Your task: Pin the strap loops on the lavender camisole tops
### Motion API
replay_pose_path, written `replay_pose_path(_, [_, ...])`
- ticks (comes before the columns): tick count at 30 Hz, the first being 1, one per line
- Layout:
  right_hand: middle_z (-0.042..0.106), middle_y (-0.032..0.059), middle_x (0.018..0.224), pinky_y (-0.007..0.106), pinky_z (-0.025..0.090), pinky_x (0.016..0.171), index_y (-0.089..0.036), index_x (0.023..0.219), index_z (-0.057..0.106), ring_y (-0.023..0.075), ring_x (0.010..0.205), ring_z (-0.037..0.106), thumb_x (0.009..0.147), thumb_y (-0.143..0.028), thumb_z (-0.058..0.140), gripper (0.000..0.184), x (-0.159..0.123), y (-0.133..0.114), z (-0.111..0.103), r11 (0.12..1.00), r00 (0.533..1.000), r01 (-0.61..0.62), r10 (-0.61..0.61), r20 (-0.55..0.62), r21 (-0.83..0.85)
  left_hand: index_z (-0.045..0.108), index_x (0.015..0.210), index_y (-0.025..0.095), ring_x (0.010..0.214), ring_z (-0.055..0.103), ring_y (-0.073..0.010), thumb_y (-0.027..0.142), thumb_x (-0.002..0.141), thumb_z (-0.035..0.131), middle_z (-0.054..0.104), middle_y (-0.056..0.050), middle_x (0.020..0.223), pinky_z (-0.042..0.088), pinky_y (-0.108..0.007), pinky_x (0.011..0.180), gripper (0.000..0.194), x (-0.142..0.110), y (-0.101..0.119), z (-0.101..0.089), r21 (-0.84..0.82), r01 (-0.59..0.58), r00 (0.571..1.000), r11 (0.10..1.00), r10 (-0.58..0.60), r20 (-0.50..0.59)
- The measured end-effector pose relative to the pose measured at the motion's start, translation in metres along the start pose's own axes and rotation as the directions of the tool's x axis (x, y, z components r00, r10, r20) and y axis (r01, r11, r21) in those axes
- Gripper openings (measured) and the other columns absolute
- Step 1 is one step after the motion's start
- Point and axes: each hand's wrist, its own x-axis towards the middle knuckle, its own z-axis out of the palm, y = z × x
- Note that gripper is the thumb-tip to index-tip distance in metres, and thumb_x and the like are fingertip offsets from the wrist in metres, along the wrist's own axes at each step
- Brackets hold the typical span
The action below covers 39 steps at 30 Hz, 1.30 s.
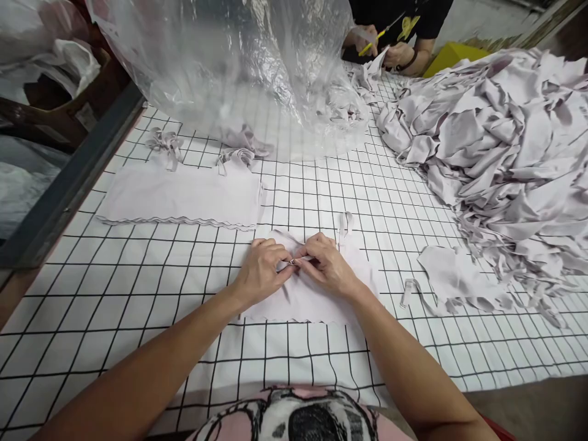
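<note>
A pale lilac strappy top (303,303) lies flat on the table in front of me, its wavy hem toward my body. Above it, my left hand (264,266) and my right hand (324,260) meet, both pinching a thin shoulder strap (285,266) of the same cloth. A small ring or slider on the strap shows between the fingertips. The other strap (345,223) sticks up beyond my right hand. To the upper left lies a neat stack of similar tops (184,193), their straps bunched at the far edge.
A large heap of the same garments (500,135) covers the right side, with one loose top (459,278) before it. A clear plastic bag (239,67) stands at the back. Across the table, a person's hands (399,55) hold yellow scissors (367,48) and cloth. Boxes (87,98) stand left.
</note>
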Motion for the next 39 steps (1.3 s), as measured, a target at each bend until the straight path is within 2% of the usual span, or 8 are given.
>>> replay_pose_path(11, [0.063, 0.0022, 0.081, 0.04, 0.032, 0.089, -0.02, 0.089, 0.06, 0.0205, 0.093, 0.05, 0.09, -0.019, 0.055, 0.005, -0.002, 0.002, -0.008, 0.992, 0.995, 0.088, -0.084, 0.054, -0.085, 0.066, 0.074, 0.019, 0.074, 0.054, -0.0169, 0.028, 0.084, 0.063, 0.065, 0.001, 0.068, 0.034, -0.037, 0.08, 0.013, 0.001, 0.0, 0.001, -0.029, 0.017, 1.0, 0.999, -0.017, -0.002])
replay_pose_path(17, [0.062, 0.0024, 0.082, 0.041, 0.028, 0.091, -0.019, 0.091, 0.06, 0.0206, 0.098, 0.05, 0.094, -0.019, 0.049, 0.011, -0.002, 0.002, -0.013, 0.959, 0.982, 0.171, -0.148, 0.114, -0.226, 0.066, 0.077, 0.019, 0.078, 0.056, -0.0183, 0.029, 0.084, 0.065, 0.067, 0.0, 0.074, 0.034, -0.037, 0.082, 0.012, 0.001, -0.002, 0.002, -0.005, 0.019, 1.0, 1.0, -0.019, 0.01])
replay_pose_path(22, [0.06, 0.0031, 0.082, 0.043, 0.026, 0.093, -0.02, 0.09, 0.059, 0.0214, 0.099, 0.049, 0.096, -0.012, 0.039, 0.022, 0.002, -0.004, -0.02, 0.897, 0.959, 0.254, -0.183, 0.218, -0.363, 0.066, 0.079, 0.02, 0.079, 0.055, -0.0188, 0.025, 0.084, 0.062, 0.067, 0.0, 0.074, 0.034, -0.037, 0.081, 0.008, 0.003, 0.0, -0.001, 0.006, 0.028, 0.998, 1.0, -0.028, 0.05])
replay_pose_path(26, [0.06, 0.0035, 0.079, 0.046, 0.025, 0.097, -0.022, 0.085, 0.06, 0.0213, 0.093, 0.047, 0.094, -0.006, 0.033, 0.032, 0.013, -0.014, -0.031, 0.843, 0.906, 0.357, -0.208, 0.369, -0.402, 0.062, 0.074, 0.019, 0.077, 0.053, -0.0179, 0.021, 0.084, 0.058, 0.063, 0.001, 0.07, 0.034, -0.037, 0.08, 0.011, 0.004, 0.002, -0.002, -0.006, 0.013, 0.998, 1.0, -0.013, 0.065])
replay_pose_path(32, [0.056, 0.0035, 0.065, 0.047, 0.026, 0.095, -0.022, 0.068, 0.06, 0.0213, 0.082, 0.044, 0.085, 0.001, 0.043, 0.033, 0.03, -0.027, -0.036, 0.858, 0.875, 0.39, -0.233, 0.424, -0.334, 0.06, 0.071, 0.018, 0.075, 0.052, -0.0181, 0.017, 0.081, 0.055, 0.063, 0.0, 0.069, 0.035, -0.037, 0.079, 0.011, 0.004, 0.002, -0.004, -0.014, -0.007, 0.997, 1.0, 0.008, 0.077])
replay_pose_path(35, [0.055, 0.0032, 0.062, 0.047, 0.028, 0.094, -0.022, 0.065, 0.06, 0.0209, 0.08, 0.044, 0.084, 0.0, 0.048, 0.031, 0.038, -0.029, -0.033, 0.817, 0.858, 0.434, -0.246, 0.451, -0.379, 0.061, 0.071, 0.017, 0.075, 0.053, -0.0187, 0.019, 0.082, 0.055, 0.061, -0.001, 0.067, 0.036, -0.037, 0.079, 0.013, 0.005, 0.001, -0.005, -0.004, -0.004, 0.995, 1.0, 0.004, 0.095])
replay_pose_path(37, [0.057, 0.0036, 0.065, 0.047, 0.028, 0.094, -0.022, 0.067, 0.062, 0.0212, 0.083, 0.045, 0.086, -0.003, 0.05, 0.029, 0.043, -0.028, -0.034, 0.766, 0.85, 0.466, -0.247, 0.465, -0.443, 0.062, 0.072, 0.018, 0.075, 0.054, -0.0188, 0.022, 0.084, 0.056, 0.061, 0.0, 0.067, 0.037, -0.038, 0.081, 0.015, 0.005, 0.002, -0.004, -0.01, 0.001, 0.996, 1.0, 0.0, 0.089])
replay_pose_path(39, [0.062, 0.0051, 0.079, 0.047, 0.03, 0.094, -0.023, 0.076, 0.064, 0.0226, 0.09, 0.047, 0.088, -0.01, 0.054, 0.02, 0.041, -0.026, -0.041, 0.741, 0.879, 0.438, -0.236, 0.413, -0.508, 0.064, 0.077, 0.019, 0.079, 0.055, -0.0192, 0.026, 0.086, 0.057, 0.064, 0.0, 0.072, 0.038, -0.038, 0.084, 0.014, 0.005, 0.004, -0.004, -0.016, 0.01, 0.998, 1.0, -0.009, 0.056])
